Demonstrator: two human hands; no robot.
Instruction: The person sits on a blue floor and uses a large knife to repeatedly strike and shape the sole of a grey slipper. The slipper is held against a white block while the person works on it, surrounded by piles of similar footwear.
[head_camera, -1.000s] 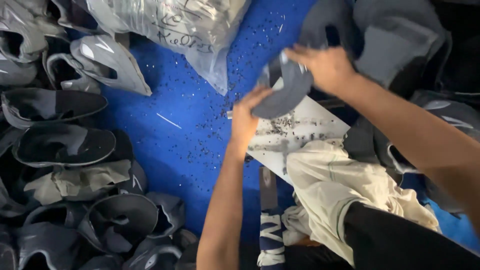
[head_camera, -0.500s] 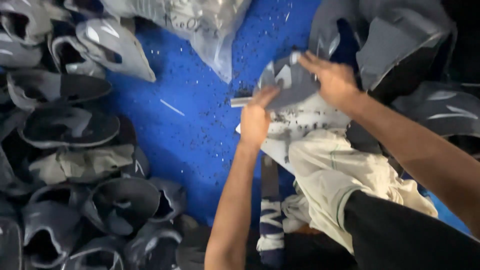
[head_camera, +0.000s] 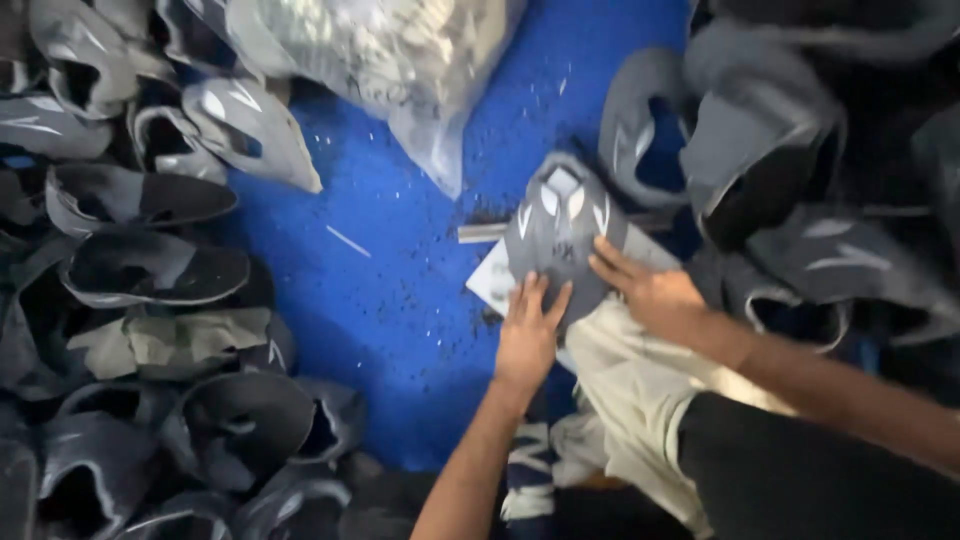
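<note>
Blue floor mat (head_camera: 400, 290) underfoot, speckled with dark crumbs and scraps, and it's crowded on both flanks. Far left, a heap of grey shoe uppers (head_camera: 150, 270) is stacked from top to bottom of the view, openings gaping, a few showing pale patches. Top centre, a clear plastic bag (head_camera: 400, 60) stuffed with pale pieces sags down onto the mat, its corner pointing toward the middle. Moving in, here's the left hand (head_camera: 528, 335), coming up from the bottom edge, palm down and fingers spread flat, pressing on the lower edge of a grey shoe upper (head_camera: 560, 230) with light geometric patches at its toe. That piece lies flat on a white board (head_camera: 495, 280), which sits on the mat just in front of the person's knee, with a thin grey strip (head_camera: 480, 232) poking out from under it on the left. The right hand (head_camera: 650, 295) reaches in from the lower right, fingers extended and laid open on the same upper's right side, touching it, not curled around it. Neither hand is clasping; both are flat on the piece. Below them, a pale cloth (head_camera: 640, 400) drapes over the person's lap. Far right, another pile of dark grey uppers (head_camera: 790, 170) rises against the edge
</note>
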